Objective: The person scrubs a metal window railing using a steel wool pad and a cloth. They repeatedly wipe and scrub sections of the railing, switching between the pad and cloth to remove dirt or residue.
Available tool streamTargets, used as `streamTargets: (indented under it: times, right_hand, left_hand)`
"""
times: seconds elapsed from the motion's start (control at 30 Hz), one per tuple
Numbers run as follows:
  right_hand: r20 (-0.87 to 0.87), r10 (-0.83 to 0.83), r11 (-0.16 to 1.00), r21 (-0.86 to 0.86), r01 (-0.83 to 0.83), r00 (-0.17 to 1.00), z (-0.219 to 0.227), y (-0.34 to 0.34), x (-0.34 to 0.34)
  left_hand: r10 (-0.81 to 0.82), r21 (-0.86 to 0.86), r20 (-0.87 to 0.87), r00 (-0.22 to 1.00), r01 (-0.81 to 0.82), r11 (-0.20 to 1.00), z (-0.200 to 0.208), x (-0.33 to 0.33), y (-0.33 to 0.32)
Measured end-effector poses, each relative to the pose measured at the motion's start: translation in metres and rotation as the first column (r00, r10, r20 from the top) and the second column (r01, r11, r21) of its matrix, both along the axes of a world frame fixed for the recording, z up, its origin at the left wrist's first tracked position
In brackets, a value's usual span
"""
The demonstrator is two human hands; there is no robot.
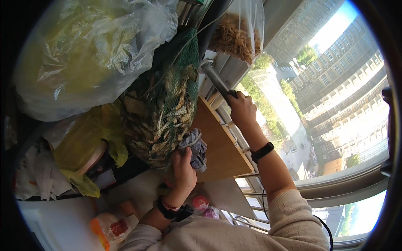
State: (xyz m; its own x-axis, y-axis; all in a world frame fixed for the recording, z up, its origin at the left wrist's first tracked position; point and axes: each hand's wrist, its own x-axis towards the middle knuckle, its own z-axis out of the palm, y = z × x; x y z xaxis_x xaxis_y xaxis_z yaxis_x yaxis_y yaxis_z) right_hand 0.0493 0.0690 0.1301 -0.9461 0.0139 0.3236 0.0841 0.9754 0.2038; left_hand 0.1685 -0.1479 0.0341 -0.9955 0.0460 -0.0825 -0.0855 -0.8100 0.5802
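My left hand (184, 171) is closed on a crumpled grey cloth (194, 146), just below a green mesh bag (176, 96) full of pale, dried-looking pieces. The cloth is close against the bag's lower edge; whether they touch I cannot tell. Farther up and to the right, my right hand (243, 109) is wrapped round the black end of a grey bar (215, 78). The bar slants up to the left, toward a metal fitting. Part of its black end is hidden by my fingers.
A clear bag of brown dried strips (236, 37) hangs above the bar. Large plastic bags (96, 54) and a yellow bag (90, 146) crowd the left. A wooden board (220, 146) stands by the railings. Windows (331, 96) line the right. An orange-capped container (111, 228) sits low.
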Motion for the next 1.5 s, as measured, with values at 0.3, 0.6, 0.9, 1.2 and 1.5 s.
streamTargets:
  times: [0.3,0.6,0.9,1.2,1.5]
  right_hand:
    - [0.009,0.012,1.000,-0.001,-0.012,1.000,0.010,-0.012,-0.043]
    - [-0.029,0.039,0.998,0.040,-0.038,0.999,-0.005,-0.013,-0.069]
    - [0.011,-0.020,0.999,0.029,0.019,1.000,0.006,-0.019,-0.056]
    - [0.070,-0.140,0.989,0.054,0.136,0.988,0.010,0.024,0.142]
    - [0.013,-0.087,0.993,0.085,0.086,0.996,0.014,0.032,0.160]
  left_hand:
    - [-0.048,-0.008,0.112,0.993,0.049,0.999,-0.004,-0.002,-0.001]
    - [-0.054,0.032,0.053,0.997,0.053,0.998,-0.013,0.000,0.002]
    - [-0.023,0.016,-0.024,0.999,0.023,1.000,-0.008,0.000,0.004]
    - [-0.012,-0.001,-0.036,0.999,0.012,1.000,0.003,-0.002,0.014]
    - [0.019,-0.030,0.048,0.999,-0.018,0.999,0.008,0.001,0.016]
